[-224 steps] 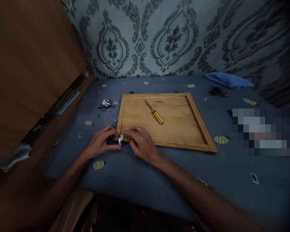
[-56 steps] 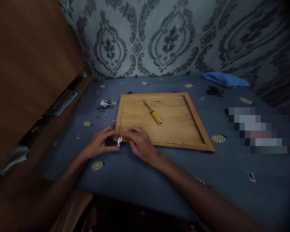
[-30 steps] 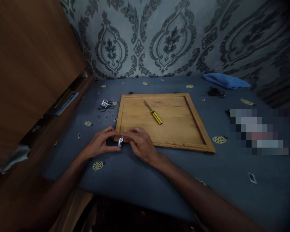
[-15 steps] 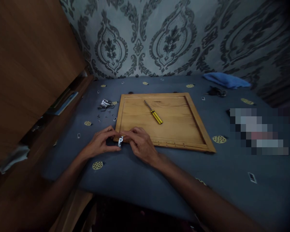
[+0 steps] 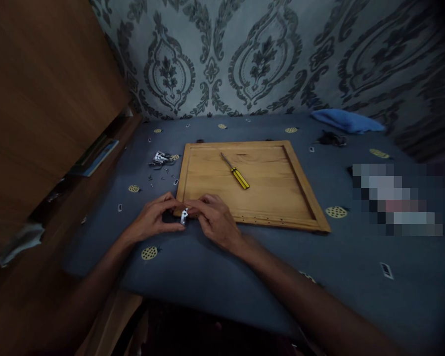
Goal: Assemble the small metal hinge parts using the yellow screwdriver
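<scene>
- Left hand (image 5: 152, 218): fingers grip metal fitting (image 5: 184, 216) at 8 o'clock corner of wooden panel (image 5: 278, 190).
- Right hand (image 5: 218, 221): at fitting's 3 o'clock; finger grip cannot be determined.

Shiny metal fitting (image 5: 184, 217), wooden panel (image 5: 278, 183)

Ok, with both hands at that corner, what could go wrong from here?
The small metal fitting at the near left corner of the wooden panel, between the left hand and right hand, might slip or shift.

The tiny loose pieces left of the panel, too small to identify surely, could get knocked by the nearby left hand.

The yellow-handled screwdriver lies loose on the panel, so it might slide if that gets tilted.
</scene>
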`<state>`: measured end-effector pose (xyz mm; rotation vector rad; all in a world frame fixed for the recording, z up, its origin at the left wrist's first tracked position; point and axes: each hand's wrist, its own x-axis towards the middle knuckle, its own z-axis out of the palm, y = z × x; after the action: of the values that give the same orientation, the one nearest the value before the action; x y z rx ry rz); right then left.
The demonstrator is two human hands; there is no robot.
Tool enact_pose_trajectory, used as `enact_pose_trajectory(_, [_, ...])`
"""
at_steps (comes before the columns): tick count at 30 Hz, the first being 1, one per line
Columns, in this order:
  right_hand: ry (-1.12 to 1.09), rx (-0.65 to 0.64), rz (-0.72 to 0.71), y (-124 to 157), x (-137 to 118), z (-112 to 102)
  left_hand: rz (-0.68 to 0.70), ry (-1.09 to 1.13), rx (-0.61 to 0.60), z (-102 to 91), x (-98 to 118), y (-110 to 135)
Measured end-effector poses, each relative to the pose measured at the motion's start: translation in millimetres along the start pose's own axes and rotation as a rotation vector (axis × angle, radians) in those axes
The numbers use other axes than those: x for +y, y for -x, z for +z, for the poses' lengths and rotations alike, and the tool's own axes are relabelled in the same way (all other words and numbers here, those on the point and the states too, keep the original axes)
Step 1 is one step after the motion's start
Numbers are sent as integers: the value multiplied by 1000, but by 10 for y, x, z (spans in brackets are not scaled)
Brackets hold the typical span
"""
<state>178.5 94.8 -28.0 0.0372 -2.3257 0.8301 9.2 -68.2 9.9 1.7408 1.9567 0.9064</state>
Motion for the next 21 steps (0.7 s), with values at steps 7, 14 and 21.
enact_pose_trajectory(7, [48, -23, 18, -5, -12, -10, -1, -7, -14, 2, -22, -1])
enact_pose_trajectory(14, [37, -5, 33, -1, -10, -1, -19, -7, -21, -9, -13, -6])
enact_pose_trajectory(21, [2, -6, 22, -5, -14, -6, -14, -11, -27, -18, 6, -17])
